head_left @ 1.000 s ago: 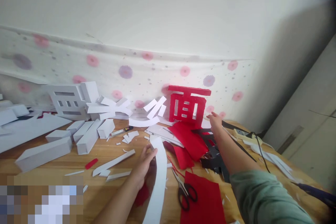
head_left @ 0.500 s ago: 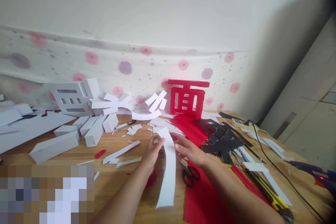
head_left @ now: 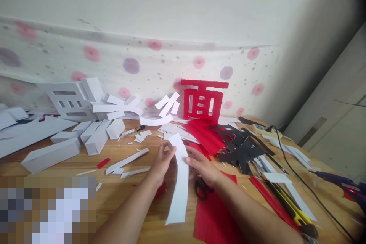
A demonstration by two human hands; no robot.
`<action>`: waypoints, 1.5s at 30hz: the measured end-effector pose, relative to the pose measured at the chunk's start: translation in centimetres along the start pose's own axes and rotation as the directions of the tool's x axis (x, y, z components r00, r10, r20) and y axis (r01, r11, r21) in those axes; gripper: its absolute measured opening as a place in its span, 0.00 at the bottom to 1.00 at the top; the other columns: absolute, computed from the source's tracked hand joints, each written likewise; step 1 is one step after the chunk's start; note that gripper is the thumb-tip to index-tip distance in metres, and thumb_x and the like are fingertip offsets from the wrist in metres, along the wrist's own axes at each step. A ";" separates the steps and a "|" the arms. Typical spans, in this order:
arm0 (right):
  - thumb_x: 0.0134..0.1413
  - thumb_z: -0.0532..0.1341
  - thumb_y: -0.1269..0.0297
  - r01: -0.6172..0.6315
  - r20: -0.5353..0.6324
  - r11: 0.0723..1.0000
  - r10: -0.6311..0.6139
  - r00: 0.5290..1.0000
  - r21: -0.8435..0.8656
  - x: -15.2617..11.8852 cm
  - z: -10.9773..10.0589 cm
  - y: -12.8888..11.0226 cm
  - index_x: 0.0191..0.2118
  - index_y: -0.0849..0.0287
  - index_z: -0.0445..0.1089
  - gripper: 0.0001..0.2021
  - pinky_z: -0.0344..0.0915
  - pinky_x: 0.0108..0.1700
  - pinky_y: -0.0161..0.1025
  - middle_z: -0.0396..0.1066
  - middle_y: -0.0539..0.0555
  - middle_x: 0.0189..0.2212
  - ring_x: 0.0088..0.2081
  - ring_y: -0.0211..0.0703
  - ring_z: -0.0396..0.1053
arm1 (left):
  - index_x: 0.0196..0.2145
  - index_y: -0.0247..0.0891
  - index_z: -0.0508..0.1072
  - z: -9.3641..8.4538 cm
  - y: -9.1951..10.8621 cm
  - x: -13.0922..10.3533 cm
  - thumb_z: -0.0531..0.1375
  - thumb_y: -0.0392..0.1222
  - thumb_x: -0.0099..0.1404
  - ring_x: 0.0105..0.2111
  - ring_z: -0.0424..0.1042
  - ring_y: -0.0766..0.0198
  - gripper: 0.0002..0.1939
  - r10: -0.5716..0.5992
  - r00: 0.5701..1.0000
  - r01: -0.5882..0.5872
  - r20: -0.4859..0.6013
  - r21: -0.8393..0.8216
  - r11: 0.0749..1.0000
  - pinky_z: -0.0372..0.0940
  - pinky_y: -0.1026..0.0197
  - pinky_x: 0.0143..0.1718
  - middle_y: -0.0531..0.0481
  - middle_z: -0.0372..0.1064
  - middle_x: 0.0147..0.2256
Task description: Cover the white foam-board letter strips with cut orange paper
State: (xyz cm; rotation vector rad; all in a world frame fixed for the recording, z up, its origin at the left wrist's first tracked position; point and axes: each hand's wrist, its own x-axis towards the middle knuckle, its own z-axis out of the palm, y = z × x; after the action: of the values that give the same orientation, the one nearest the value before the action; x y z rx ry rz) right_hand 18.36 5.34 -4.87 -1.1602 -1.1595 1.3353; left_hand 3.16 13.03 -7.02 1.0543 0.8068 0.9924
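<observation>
A long, slightly curved white paper strip [head_left: 180, 187] is held between my two hands above the table, its lower end reaching toward me. My left hand [head_left: 162, 162] grips its left edge near the top, thumb on the face and fingers behind. My right hand [head_left: 202, 166] pinches the right edge at about the same height, its fingertips partly hidden behind the strip. Black-handled scissors [head_left: 202, 188] lie just below my right hand, partly covered by it. Beneath my right forearm is a red sheet [head_left: 213, 217].
A red framed character [head_left: 203, 103] stands at the back against the flowered cloth [head_left: 131, 65]. White box-like pieces [head_left: 97, 137] are at left. Black cut-outs [head_left: 240, 150], a yellow utility knife [head_left: 294, 207], a glue gun [head_left: 340, 183] and its cord lie at right.
The view has shifted a little, so the things on the table sit slightly further left and higher. Both hands keep hold of the strip in nearly the same pose.
</observation>
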 end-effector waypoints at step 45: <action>0.47 0.69 0.55 0.159 -0.102 0.897 -0.128 0.987 0.412 1.5 -0.7 2.5 0.42 0.59 0.70 0.18 0.66 0.31 0.35 0.72 0.51 0.30 0.28 0.38 0.70 | 0.26 0.38 0.64 0.1 0.7 -0.4 0.64 0.60 0.51 0.20 0.65 0.67 0.22 -0.136 0.986 0.116 0.093 0.192 0.975 0.58 0.65 0.23 0.55 0.66 0.20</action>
State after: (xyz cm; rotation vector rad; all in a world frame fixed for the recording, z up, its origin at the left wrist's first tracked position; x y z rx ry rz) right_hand 18.74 6.72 -7.51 -0.7870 -0.8316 1.3331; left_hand 2.89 12.75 -6.30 1.1903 0.8802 0.7580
